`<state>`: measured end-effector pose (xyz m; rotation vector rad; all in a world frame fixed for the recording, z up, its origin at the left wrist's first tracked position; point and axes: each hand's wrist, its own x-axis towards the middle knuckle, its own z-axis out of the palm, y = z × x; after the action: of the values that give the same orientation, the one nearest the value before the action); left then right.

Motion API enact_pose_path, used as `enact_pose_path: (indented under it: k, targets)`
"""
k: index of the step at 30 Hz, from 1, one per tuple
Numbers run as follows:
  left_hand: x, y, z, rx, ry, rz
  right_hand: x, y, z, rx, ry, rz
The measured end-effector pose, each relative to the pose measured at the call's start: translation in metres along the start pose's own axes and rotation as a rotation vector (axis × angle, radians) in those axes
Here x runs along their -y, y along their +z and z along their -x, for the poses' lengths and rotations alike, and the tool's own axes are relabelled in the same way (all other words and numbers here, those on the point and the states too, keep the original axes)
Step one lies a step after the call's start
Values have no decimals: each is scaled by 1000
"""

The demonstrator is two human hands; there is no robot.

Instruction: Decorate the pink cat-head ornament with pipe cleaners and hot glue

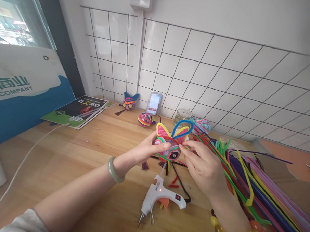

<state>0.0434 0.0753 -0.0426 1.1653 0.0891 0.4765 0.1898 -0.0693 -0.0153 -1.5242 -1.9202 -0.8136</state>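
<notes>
My left hand [152,147] is closed around the left side of a small round animal head made of coloured pipe cleaners [169,151]. The head has pink ears edged in yellow and a dark eye. A blue pipe cleaner loop [182,124] stands up from its top, between and over the ears. At the right side, my right hand [201,160] pinches with thumb and fingertips by the base of the right ear; what exactly lies between them is hidden. A white glue gun [158,194] with a lit red light lies on the table below the hands.
Pipe cleaners of several colours [252,180] are heaped at the right. Two finished striped figures [128,102] and a phone [154,103] stand near the grid wall, beside a glass jar [182,115]. Booklets [79,110] lie at back left, with a white cable [30,154] in front.
</notes>
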Motion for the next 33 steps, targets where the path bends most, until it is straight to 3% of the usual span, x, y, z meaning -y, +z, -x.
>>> enact_pose_path:
  k: [8, 33]
  targets:
    - [11, -1, -3, -110, -81, 71, 4, 6, 0, 32, 7, 30]
    - [7, -2, -3, -118, -190, 130, 5, 11, 1, 65, 7, 33]
